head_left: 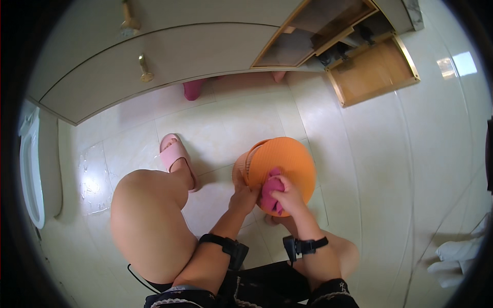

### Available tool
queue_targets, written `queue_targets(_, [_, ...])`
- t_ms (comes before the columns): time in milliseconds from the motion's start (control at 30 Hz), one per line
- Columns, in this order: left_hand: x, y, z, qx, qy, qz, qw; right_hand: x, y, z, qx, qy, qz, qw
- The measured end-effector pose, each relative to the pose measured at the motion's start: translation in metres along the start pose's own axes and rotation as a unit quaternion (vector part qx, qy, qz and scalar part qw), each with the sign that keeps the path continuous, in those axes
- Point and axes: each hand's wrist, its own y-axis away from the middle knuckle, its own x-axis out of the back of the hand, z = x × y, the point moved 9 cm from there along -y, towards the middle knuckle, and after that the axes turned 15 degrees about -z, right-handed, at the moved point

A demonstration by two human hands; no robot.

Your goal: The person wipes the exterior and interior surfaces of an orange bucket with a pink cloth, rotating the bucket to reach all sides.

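In front of my knees is a round orange ribbed lid or top, tilted up. Behind its left edge shows the side of a paler orange, ribbed body. My left hand grips the lower left edge, its fingers partly hidden behind the rim. Bunched in my right hand is a pink cloth, pressed against the flat orange face.
A cabinet with a drawer stands ahead, a glass-fronted gold-framed door open at its right. Water wets the tiles at left, near a white basin-like rim. My foot wears a pink slipper. Pale cloth lies at right.
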Motion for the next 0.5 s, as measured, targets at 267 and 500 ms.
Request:
queue_targets(267, [-0.032, -0.017, -0.014, -0.076, 0.079, -0.081, 0.991, 0.010, 0.052, 0.006, 0.009, 0.085, 0.082, 0.993])
queue_targets(500, [0.007, 0.059, 0.105, -0.276, -0.107, 0.124, 0.947, 0.000, 0.077, 0.025, 0.003, -0.035, 0.063, 0.997])
